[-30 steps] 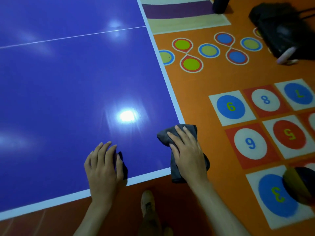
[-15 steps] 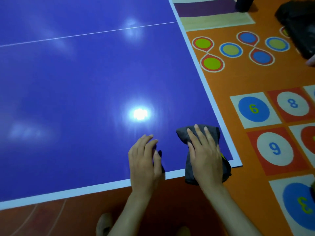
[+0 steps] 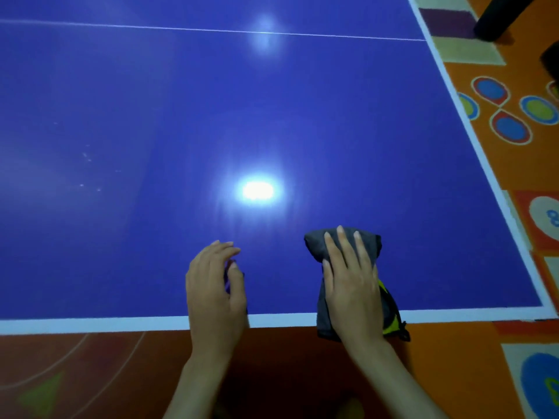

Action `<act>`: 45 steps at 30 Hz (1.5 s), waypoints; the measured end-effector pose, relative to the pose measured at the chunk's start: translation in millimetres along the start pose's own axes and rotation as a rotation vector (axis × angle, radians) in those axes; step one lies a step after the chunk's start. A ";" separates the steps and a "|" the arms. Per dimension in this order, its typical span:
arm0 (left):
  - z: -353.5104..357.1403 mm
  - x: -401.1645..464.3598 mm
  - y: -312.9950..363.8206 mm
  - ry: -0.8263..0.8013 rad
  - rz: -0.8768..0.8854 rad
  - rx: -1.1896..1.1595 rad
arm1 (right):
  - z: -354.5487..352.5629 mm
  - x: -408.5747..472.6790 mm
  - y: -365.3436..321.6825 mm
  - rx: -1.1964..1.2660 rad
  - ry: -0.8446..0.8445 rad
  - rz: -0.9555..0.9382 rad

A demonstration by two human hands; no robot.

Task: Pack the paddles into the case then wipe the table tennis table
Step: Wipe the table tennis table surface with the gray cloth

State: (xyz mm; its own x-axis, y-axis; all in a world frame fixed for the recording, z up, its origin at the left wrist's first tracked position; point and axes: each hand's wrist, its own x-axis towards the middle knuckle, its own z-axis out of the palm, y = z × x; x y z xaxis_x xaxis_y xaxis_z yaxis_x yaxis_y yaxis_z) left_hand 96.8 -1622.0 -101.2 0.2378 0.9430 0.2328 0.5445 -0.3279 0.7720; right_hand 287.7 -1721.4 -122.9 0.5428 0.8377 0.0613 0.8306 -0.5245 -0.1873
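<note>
Here, glossy blue table [image 3: 151, 116] over orange patterned floor [image 3: 496, 164]; right hand [image 3: 352, 285] flat on cloth [image 3: 314, 246], left hand [image 3: 213, 288] relaxed.

A children's play or recreation room, seen from above. A blue table tennis table [image 3: 211, 116] with white edge lines and a thin white centre line fills most of the view, its glossy top reflecting ceiling lights. Around it lies an orange play floor [image 3: 490, 164] printed with games: coloured circles [image 3: 511, 128] in looping outlines, and numbered hopscotch squares [image 3: 544, 213] in red, white and blue. Curved court lines [image 3: 90, 373] mark the darker floor nearest the table's end.
</note>
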 end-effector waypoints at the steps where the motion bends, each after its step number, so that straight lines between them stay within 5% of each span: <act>1: -16.4 6.1 -10.9 0.036 -0.031 -0.007 | 3.9 0.1 -21.9 -0.011 -0.013 -0.016; 10: -136.3 58.5 -106.4 0.191 -0.075 0.052 | 43.6 -6.3 -198.4 -0.033 -0.018 -0.043; 22: -189.9 77.9 -146.9 0.230 -0.183 -0.001 | 70.3 27.7 -356.8 0.113 -0.065 -0.096; 33: -164.1 99.3 -124.1 0.103 -0.028 0.051 | 65.7 77.7 -322.7 0.136 -0.007 -0.133; 45: -75.0 90.5 -66.8 -0.108 0.105 0.168 | 35.9 97.5 -174.3 0.119 0.015 -0.087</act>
State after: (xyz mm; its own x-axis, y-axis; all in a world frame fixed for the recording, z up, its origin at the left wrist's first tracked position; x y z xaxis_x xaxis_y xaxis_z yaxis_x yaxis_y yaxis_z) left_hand 21.6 -1510.5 -87.3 0.3804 0.8944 0.2354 0.6364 -0.4378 0.6351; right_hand 191.3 -1542.9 -119.5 0.4718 0.8764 0.0969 0.8545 -0.4274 -0.2952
